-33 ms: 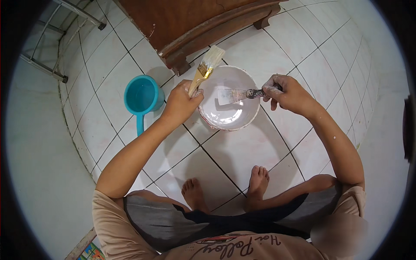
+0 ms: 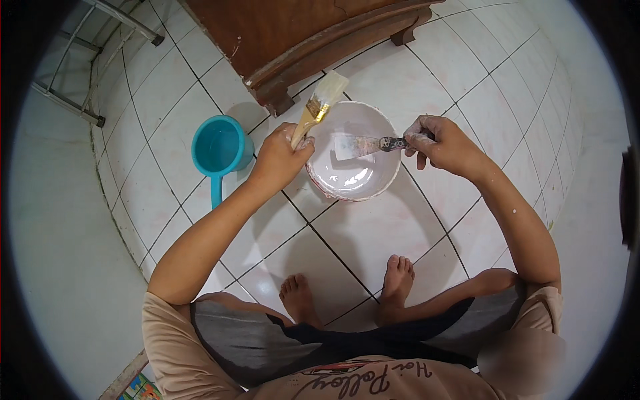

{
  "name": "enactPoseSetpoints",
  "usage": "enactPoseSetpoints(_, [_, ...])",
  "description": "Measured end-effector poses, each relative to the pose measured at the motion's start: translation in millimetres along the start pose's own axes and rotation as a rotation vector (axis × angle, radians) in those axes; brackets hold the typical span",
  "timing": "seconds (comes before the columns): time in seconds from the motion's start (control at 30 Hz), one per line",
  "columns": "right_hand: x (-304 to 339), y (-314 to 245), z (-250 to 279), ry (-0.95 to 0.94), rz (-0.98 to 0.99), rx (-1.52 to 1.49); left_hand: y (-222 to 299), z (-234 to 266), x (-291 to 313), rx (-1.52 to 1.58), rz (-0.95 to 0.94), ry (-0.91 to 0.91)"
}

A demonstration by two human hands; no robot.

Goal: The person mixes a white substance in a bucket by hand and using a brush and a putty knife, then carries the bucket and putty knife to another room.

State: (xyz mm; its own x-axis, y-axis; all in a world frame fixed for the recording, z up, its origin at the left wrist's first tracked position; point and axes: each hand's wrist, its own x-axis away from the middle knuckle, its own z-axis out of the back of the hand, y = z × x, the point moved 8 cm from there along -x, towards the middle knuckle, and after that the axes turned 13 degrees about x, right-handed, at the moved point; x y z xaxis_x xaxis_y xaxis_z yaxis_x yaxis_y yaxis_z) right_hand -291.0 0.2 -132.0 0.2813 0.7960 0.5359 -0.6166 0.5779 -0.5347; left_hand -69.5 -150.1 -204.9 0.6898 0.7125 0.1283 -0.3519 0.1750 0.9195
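Observation:
My left hand (image 2: pixel 283 153) is closed round the wooden handle of a paintbrush (image 2: pixel 321 100), whose pale bristles point up and away past the bucket's far left rim. In my right hand (image 2: pixel 440 147) is a putty knife (image 2: pixel 363 145), gripped by its dark handle. Its flat, paint-smeared blade reaches left over the mouth of a round bucket (image 2: pixel 385 183). Glossy white paint (image 2: pixel 347 177) lies inside the bucket, and dried drips mark its rim. White smears show on the fingers of my right hand.
A turquoise dipper (image 2: pixel 220 143) with a long handle stands on the white tiled floor (image 2: pixel 260 267), left of the bucket. Beyond the bucket is a brown wooden cabinet (image 2: pixel 287 47) on carved feet. Metal rack legs (image 2: pixel 73 93) stand at far left. My bare feet (image 2: pixel 398 280) are near the bucket.

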Motion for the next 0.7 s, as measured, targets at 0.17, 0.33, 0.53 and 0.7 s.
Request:
enactPoseSetpoints(0.17, [1,-3,3,0.018,0.02,0.033,25,8,7,-0.166,-0.112,0.056])
enactPoseSetpoints(0.33, [4,-3,12,0.109,0.065,0.041,62,17,19,-0.327,-0.101,-0.017])
enactPoseSetpoints(0.53, [4,-8,15,0.115,0.088,0.14,82,24,37,-0.545,-0.084,-0.097])
enactPoseSetpoints(0.7, [5,-3,18,0.163,0.143,0.151,92,25,41,-0.724,-0.268,-0.085])
